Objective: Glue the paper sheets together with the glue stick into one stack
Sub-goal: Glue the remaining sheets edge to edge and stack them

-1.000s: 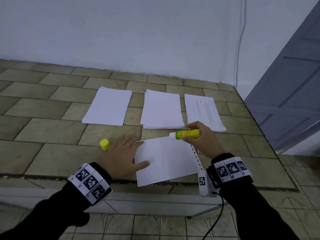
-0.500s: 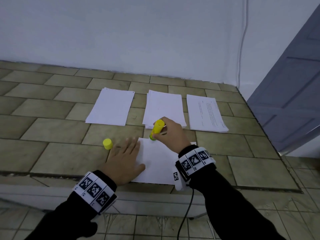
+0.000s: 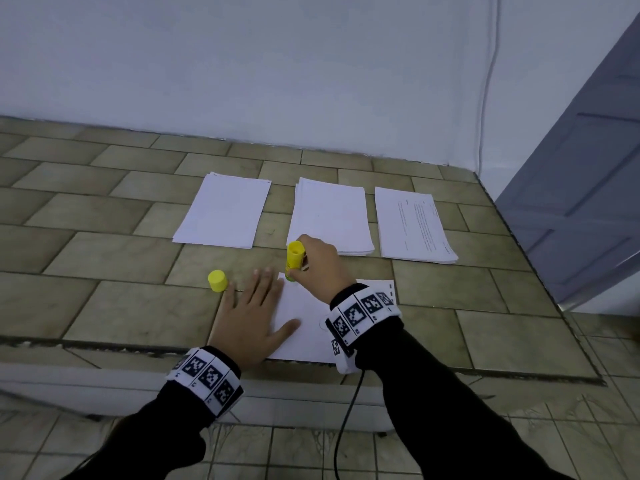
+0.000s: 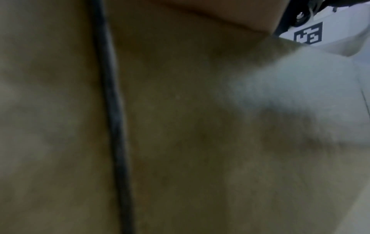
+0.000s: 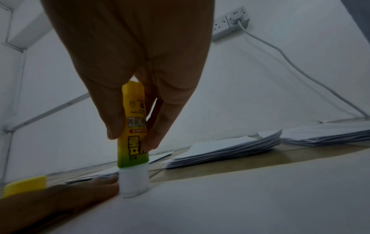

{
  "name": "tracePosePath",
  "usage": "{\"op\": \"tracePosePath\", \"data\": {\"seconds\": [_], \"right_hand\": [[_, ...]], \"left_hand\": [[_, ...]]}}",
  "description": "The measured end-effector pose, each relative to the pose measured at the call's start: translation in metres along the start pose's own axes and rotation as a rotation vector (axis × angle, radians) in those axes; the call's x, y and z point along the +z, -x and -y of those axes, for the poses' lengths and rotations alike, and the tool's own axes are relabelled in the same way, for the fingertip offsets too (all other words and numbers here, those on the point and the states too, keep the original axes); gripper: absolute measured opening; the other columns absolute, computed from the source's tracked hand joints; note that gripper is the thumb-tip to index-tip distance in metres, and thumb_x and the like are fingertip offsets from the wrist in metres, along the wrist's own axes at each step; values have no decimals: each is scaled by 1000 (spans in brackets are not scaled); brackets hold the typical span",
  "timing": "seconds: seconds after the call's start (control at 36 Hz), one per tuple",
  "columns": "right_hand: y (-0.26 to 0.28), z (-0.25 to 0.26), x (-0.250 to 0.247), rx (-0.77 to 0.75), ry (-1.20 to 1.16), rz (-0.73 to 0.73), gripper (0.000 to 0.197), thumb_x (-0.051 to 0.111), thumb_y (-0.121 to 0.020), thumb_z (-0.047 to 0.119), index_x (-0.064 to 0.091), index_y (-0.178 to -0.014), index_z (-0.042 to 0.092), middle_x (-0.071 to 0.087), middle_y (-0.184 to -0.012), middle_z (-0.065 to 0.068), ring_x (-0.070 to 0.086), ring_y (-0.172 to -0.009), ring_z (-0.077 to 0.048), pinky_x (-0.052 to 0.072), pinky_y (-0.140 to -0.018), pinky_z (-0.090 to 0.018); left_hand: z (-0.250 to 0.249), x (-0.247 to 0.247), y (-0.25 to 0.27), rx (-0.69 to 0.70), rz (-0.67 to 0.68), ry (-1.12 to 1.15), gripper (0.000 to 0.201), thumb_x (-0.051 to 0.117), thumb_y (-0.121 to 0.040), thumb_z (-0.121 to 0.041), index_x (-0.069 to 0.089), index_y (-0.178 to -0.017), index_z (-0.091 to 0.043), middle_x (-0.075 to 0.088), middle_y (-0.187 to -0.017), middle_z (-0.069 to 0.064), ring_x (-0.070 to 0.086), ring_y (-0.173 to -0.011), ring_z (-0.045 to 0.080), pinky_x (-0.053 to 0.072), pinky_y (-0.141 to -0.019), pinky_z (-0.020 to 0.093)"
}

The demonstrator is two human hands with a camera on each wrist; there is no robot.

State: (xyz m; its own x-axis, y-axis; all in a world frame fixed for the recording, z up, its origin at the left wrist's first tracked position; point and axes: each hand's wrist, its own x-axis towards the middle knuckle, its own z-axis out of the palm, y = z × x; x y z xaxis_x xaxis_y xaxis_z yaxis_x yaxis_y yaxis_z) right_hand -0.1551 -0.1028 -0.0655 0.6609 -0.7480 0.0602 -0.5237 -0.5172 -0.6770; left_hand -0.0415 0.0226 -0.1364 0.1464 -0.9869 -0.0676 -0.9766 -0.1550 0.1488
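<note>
A white paper sheet (image 3: 304, 327) lies at the near edge of the tiled counter. My left hand (image 3: 256, 313) lies flat with spread fingers on its left edge. My right hand (image 3: 317, 268) grips a yellow-green glue stick (image 3: 294, 259) upright, white tip down on the sheet's far left corner. In the right wrist view the fingers pinch the glue stick (image 5: 133, 134) with its tip pressed on the sheet (image 5: 240, 197). The yellow cap (image 3: 217, 281) stands left of my left hand. The left wrist view is blurred, close to the counter.
Three paper stacks lie farther back: a left stack (image 3: 223, 211), a middle stack (image 3: 330, 216) and a right printed stack (image 3: 412, 226). A white wall rises behind, with a power strip (image 5: 230, 22) and cable. A grey door (image 3: 571, 202) stands at the right.
My right hand swung the glue stick from lying sideways over the sheet's far right to upright on its far left corner. My left hand stayed flat on the sheet.
</note>
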Motion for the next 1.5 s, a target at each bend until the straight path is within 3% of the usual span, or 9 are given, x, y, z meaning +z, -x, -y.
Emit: {"op": "tracePosePath", "data": {"seconds": [0.36, 0.47, 0.58, 0.72, 0.83, 1.08, 1.25, 1.33, 1.5], "right_hand": [[47, -65, -64, 190, -5, -152, 18, 69, -78, 8, 52, -85, 3, 63, -87, -13, 61, -82, -28, 53, -77, -44], [65, -88, -89, 257, 10, -205, 17, 70, -80, 4, 54, -87, 7, 65, -88, -10, 62, -79, -20, 52, -63, -21], [75, -95, -97, 244, 16, -262, 19, 71, -80, 6, 56, -91, 7, 65, -90, -9, 64, -83, -23, 55, -76, -38], [72, -68, -77, 111, -81, -309, 18, 73, -81, 10, 57, -89, 5, 64, -85, -10, 64, -79, -25, 55, -71, -39], [65, -35, -45, -51, -154, -177, 13, 72, -78, 8, 60, -76, 6, 63, -81, -10, 62, -76, -23, 54, -69, -43], [48, 7, 2, -124, -89, 28, 22, 72, -77, 12, 51, -76, 19, 58, -85, -9, 59, -76, -22, 54, -72, -44], [47, 8, 1, -124, -10, 43, 27, 69, -77, 13, 45, -70, 24, 54, -80, -7, 56, -73, -23, 52, -70, -46], [54, -3, -11, -77, 11, 34, 19, 69, -74, 13, 50, -73, 11, 55, -79, -8, 54, -73, -24, 50, -69, -46], [83, -50, -45, 7, -4, -135, 21, 63, -82, 14, 49, -66, 13, 56, -69, -6, 55, -64, -24, 47, -59, -42]], "left_hand": [[0, 3, 1, -10, -35, 20, 94, 2, -88, -77, 25, -154, -14, 19, -161, 5, 18, -149, 24, 19, -116, 59], [0, 3, 1, -11, -41, 7, 96, -2, -87, -77, 23, -155, -15, 16, -162, 4, 15, -150, 23, 17, -117, 58], [0, 4, 1, -4, -45, -2, 97, -6, -86, -77, 19, -156, -15, 13, -163, 4, 11, -150, 23, 13, -118, 57], [-1, 3, 1, -6, -47, -9, 104, -13, -78, -81, 11, -157, -17, 3, -164, 1, 2, -151, 21, 4, -119, 54], [-3, 2, 0, -16, -20, -29, 111, -12, -72, -86, 6, -157, -18, -5, -164, -1, -4, -151, 19, -1, -119, 53], [-3, 2, -1, -17, -27, -34, 109, -3, -73, -88, 4, -157, -18, -3, -165, 2, -4, -151, 20, -1, -118, 54], [-2, 2, -1, -19, -29, -33, 109, -3, -73, -88, 5, -157, -19, -2, -165, 1, -4, -151, 20, -1, -118, 53], [-2, 2, -1, -30, -16, -39, 111, -4, -71, -88, 3, -157, -17, -5, -164, 1, -5, -151, 19, -1, -119, 53], [-4, 2, 1, -36, -28, -17, 109, -2, -71, -86, 4, -157, -18, -5, -164, 0, -7, -151, 18, -4, -119, 51]]}}
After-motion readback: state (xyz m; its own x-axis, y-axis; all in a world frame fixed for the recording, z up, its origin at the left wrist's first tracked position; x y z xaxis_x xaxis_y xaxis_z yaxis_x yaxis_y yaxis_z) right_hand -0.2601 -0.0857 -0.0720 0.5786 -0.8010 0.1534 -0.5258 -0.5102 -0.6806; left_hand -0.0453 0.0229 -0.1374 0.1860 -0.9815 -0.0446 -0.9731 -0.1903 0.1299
